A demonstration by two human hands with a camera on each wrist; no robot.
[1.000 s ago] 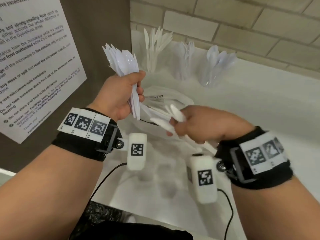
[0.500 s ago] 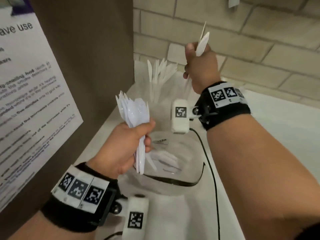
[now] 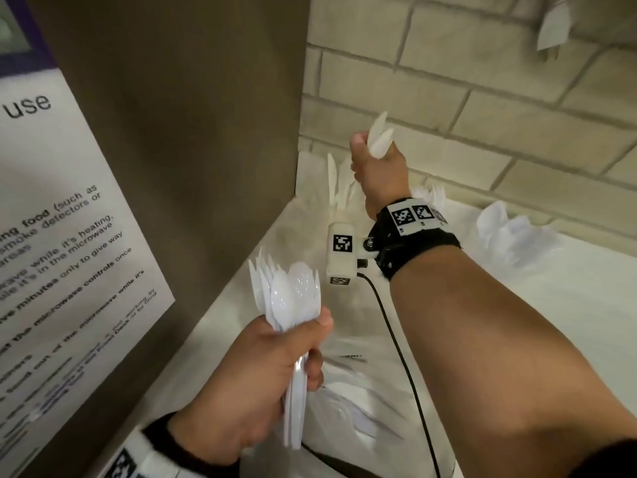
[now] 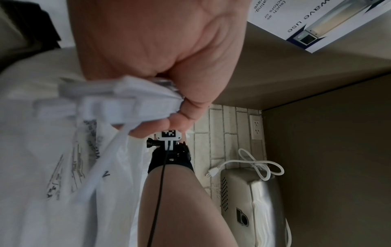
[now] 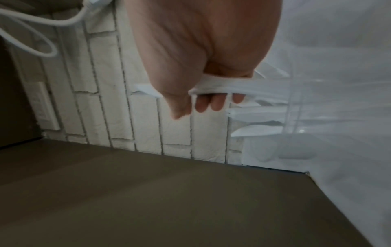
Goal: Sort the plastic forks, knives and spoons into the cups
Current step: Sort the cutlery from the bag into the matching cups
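Observation:
My left hand point(image 3: 275, 367) grips a bundle of white plastic spoons point(image 3: 291, 294), bowls up, over a plastic bag point(image 3: 355, 401) of loose cutlery. Its fist on the spoon handles point(image 4: 118, 100) fills the left wrist view. My right hand point(image 3: 370, 160) is stretched to the back corner and holds a few white knives point(image 3: 379, 138), tips up, just above the cup of knives point(image 3: 333, 181). The right wrist view has the held knives point(image 5: 239, 88) beside the knives standing in the clear cup point(image 5: 260, 113). A fork cup point(image 3: 432, 196) and a spoon cup point(image 3: 506, 236) stand to the right.
A brown cabinet side point(image 3: 206, 150) with a printed notice point(image 3: 62, 236) walls off the left. A brick wall point(image 3: 482, 115) closes the back. The white counter point(image 3: 568, 322) runs on to the right. A metal appliance point(image 4: 253, 200) with a white cord point(image 4: 260, 165) shows behind my arm.
My right hand rose from the bag with knives and reached to the back corner over the knife cup. My left hand kept its grip on the spoon bundle.

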